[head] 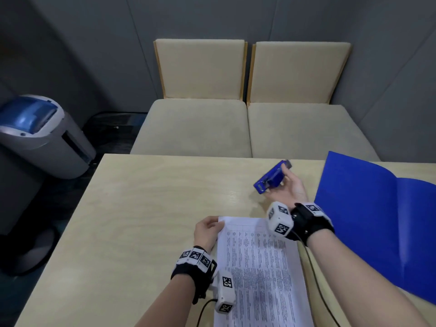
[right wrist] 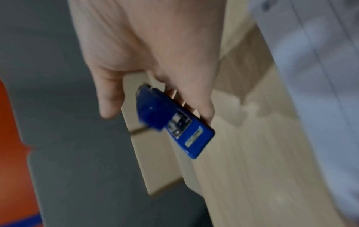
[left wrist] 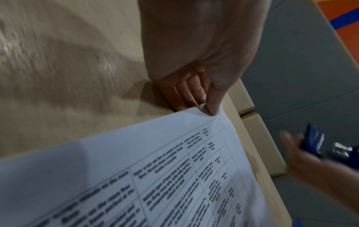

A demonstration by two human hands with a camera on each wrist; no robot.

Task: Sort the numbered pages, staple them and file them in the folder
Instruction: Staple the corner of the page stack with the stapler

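A stack of printed pages (head: 259,274) lies on the light wooden table (head: 153,197) in front of me. My left hand (head: 208,230) pinches its far left corner, thumb on top and fingers underneath (left wrist: 210,107). The pages (left wrist: 136,176) carry a printed table. Farther right, my right hand (head: 286,185) holds a blue stapler (head: 271,177) lifted above the table, its mouth pointing left toward the pages. In the right wrist view the stapler (right wrist: 174,121) lies across my curled fingers with the thumb off to its side. An open blue folder (head: 377,223) lies flat at the right.
Two beige cushioned chairs (head: 247,114) stand beyond the table's far edge. A grey and blue machine (head: 40,135) stands on the floor at the left. Wrist camera cables (head: 313,274) run along my right forearm, over the table.
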